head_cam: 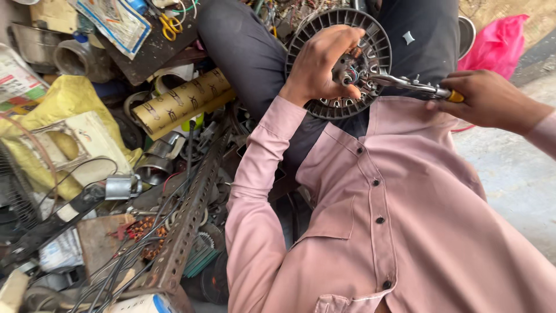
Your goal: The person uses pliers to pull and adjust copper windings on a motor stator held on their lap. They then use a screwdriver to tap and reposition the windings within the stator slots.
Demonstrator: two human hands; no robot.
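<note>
A round finned fan motor (339, 61) is lying on the person's lap, and everything else sits around it. Far to its left, a yellow bag (63, 101) is slumping over a heap of scrap, with a cardboard tube (182, 101) lying tilted between the bag and the motor. Above the tube, further left of the motor, yellow-handled scissors (169, 24) are resting on a dark board (152, 49). Below and left of the motor, a perforated metal bar (188, 220) is slanting across tangled wires (124, 264).

The left hand (321, 66) is lying on the motor's face, its fingers curling around the hub in the middle, where coloured leads are showing. Just right of the hub, the metal nose of a pair of pliers (408, 84) is reaching in toward the centre. The right hand (486, 98), to the right of the motor, is clenching the pliers' orange-tipped handles. Beyond it, up and right of the motor, a pink bag (498, 43) is lying on the concrete floor (515, 174).
</note>
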